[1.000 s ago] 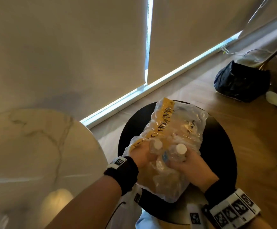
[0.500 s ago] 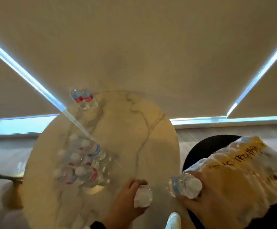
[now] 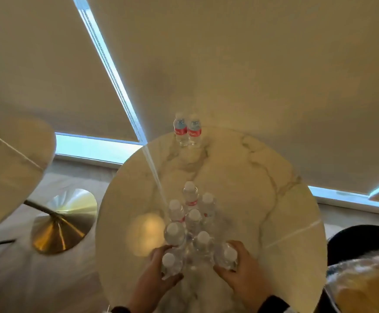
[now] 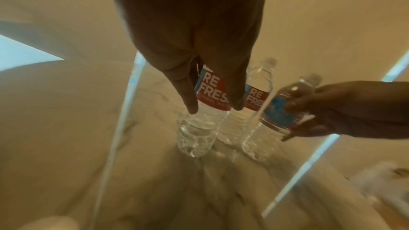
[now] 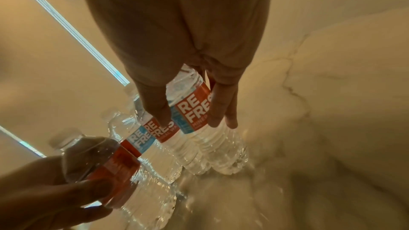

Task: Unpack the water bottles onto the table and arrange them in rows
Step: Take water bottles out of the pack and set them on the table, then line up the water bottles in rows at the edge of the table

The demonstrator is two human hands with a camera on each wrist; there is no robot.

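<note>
Several clear water bottles with white caps stand clustered (image 3: 190,220) on the round marble table (image 3: 263,199), and two more bottles (image 3: 187,129) stand at its far edge. My left hand (image 3: 161,271) grips a bottle (image 3: 169,264) at the cluster's near left; the left wrist view shows this bottle (image 4: 202,121) upright with its base on the tabletop. My right hand (image 3: 229,268) grips another bottle (image 3: 227,256) at the near right, which leans in the left wrist view (image 4: 278,111). In the right wrist view, fingers (image 5: 218,109) curl round its red and blue label (image 5: 192,113).
The torn plastic pack (image 3: 364,285) lies on a black stool (image 3: 360,238) at the lower right. A second marble table (image 3: 14,168) with a brass base (image 3: 57,229) stands to the left. Closed blinds hang behind.
Both hands lifted a bottle each out of the pack on the stool and carried them left to the near end of the cluster on the table. The head view swung left.
</note>
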